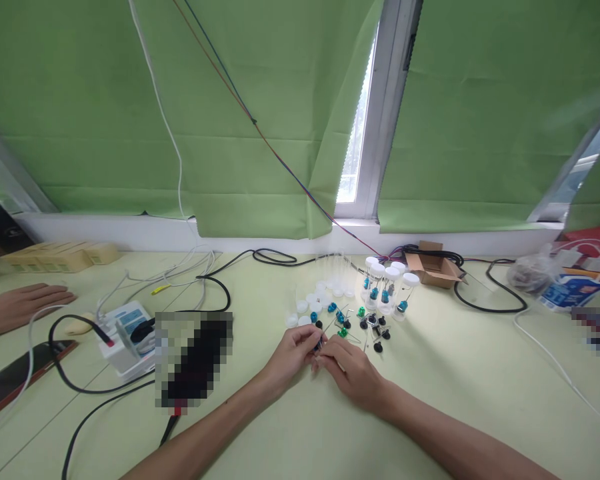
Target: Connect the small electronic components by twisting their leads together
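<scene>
My left hand [294, 350] and my right hand [355, 375] meet above the table, fingertips pinched together around a small dark piece mostly hidden by the fingers. A thin metal rod [329, 326] sticks up beside the left fingertips. Just beyond the hands lie small blue parts [332, 307], green parts [343, 332], black knob-like pieces [378, 347] and bent metal pins. White round caps [304, 321] lie near the left fingertips. Behind to the right, several clear tubes with white caps [391, 274] stand upright with blue parts inside.
Clear empty tubes [337, 273] stand at the back. An open cardboard box [436, 270] is behind the capped tubes. On the left are a white power strip [127, 343], black cables and another person's hand [35, 301]. A blue-and-white packet [567, 290] lies at the right.
</scene>
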The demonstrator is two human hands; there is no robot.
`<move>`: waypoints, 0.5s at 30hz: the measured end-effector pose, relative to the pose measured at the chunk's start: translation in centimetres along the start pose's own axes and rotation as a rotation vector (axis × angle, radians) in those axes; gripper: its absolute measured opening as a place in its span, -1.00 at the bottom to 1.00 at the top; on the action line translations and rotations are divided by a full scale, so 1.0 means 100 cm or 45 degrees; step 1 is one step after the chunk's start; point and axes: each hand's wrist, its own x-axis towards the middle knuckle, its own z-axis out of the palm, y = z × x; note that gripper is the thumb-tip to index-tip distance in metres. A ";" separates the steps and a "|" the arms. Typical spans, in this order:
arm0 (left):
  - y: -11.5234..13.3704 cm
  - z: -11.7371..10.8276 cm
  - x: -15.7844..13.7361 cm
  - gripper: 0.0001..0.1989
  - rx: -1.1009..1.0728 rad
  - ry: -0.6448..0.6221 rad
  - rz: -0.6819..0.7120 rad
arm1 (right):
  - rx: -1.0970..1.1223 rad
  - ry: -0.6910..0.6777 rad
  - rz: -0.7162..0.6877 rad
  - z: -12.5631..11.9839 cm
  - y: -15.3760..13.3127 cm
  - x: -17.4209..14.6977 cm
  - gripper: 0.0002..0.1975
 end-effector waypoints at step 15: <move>-0.001 -0.002 0.001 -0.67 0.011 -0.051 0.008 | -0.113 -0.052 -0.053 -0.001 -0.002 0.001 -0.80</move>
